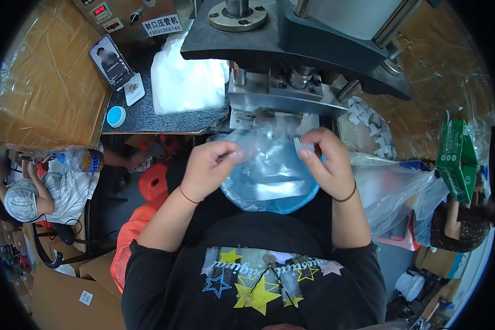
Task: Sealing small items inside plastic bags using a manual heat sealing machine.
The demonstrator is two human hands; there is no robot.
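My left hand [212, 166] is closed in a pinch at the left side of a blue basin [291, 208] on my lap. A pale, see-through piece, smeared by motion, shows at its fingertips; its kind is unclear. Opposite it, my right hand [331, 163] pinches a small ridged whitish piece [301, 145] between thumb and fingers. Clear plastic film [272, 165] lies in the basin between the hands, shiny and crumpled. Just beyond them stands a press machine [291, 99] with a metal bar and a lower plate.
Stacked white translucent sheets or bags [187, 82] lie on the dark mat [165, 122]. Beside them are a propped phone [111, 63] and a blue-lidded jar [116, 116]. Small white pieces [371, 124] are heaped at right. Cardboard boxes [49, 71] flank the left; other people [49, 192] sit nearby.
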